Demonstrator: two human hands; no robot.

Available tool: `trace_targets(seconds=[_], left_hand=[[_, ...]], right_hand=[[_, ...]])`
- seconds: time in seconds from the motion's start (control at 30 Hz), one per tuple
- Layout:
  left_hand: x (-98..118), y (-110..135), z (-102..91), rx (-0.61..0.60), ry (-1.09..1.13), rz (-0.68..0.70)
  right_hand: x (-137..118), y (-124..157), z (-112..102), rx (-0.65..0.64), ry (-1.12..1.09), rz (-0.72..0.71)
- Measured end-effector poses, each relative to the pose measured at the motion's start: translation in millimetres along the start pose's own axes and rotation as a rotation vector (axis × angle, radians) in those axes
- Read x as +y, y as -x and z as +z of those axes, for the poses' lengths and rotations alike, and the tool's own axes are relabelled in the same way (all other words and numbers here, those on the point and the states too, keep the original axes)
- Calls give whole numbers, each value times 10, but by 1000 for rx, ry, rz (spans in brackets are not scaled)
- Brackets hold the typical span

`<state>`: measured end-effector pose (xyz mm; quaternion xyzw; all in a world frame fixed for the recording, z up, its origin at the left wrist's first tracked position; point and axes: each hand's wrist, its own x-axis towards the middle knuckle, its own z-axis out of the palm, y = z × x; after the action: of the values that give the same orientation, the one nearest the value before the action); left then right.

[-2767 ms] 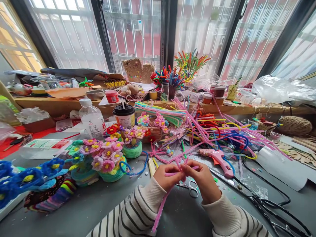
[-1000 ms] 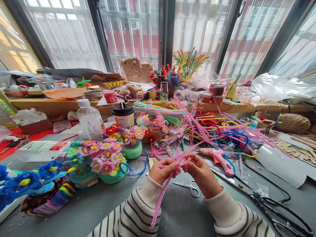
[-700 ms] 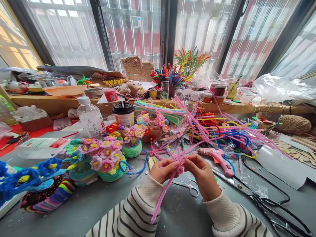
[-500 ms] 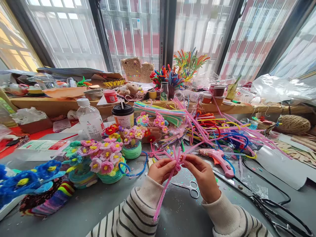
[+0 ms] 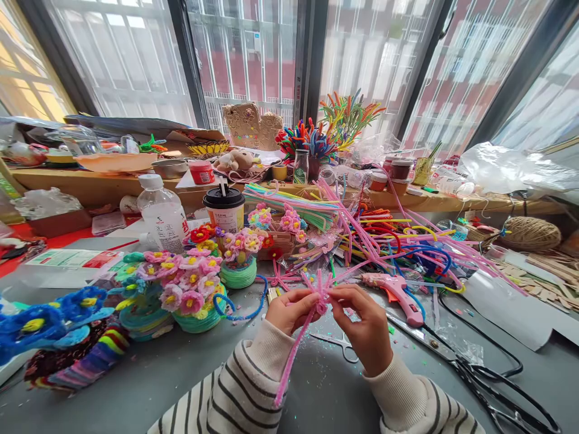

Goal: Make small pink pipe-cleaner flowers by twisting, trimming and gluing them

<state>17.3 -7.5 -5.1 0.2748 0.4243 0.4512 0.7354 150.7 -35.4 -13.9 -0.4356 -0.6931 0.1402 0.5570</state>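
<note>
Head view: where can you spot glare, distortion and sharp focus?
In the head view, windows look overbright and the plastic bag glints; in that view too, outer window frames splay outward, while the held pink pipe cleaners look fairly crisp.

Bottle (image 5: pixel 162 216) near lidded cup (image 5: pixel 225 212) — plush toy (image 5: pixel 236 161), perhaps.

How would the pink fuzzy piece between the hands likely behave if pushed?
The pink fuzzy piece is probably light, being thin strands. It likely bends but keeps its shape: curled centre, short ends standing unsupported. Its fuzzy surface suggests it won't slip easily.
</note>
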Motion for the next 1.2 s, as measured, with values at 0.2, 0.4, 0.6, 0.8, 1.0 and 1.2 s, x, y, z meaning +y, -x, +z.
trace_targets(seconds=[0.2, 0.4, 0.6, 0.8, 1.0, 1.2], left_hand=[[-19, 1, -1, 23, -4, 32], [-32, -7, 2, 33, -50, 72], [-33, -5, 1, 33, -61, 82], [-82, -49, -30, 23, -62, 91], [-78, -57, -28, 32, -40, 120], [-18, 3, -1, 25, 6, 66]], right_hand=[[6, 17, 7, -32, 272, -274], [41, 18, -6, -108, 432, -347], [72, 36, -4, -139, 495, -359], [47, 42, 8, -148, 547, -410], [82, 34, -27, -145, 475, -420], [104, -8, -101, -165, 434, -438]])
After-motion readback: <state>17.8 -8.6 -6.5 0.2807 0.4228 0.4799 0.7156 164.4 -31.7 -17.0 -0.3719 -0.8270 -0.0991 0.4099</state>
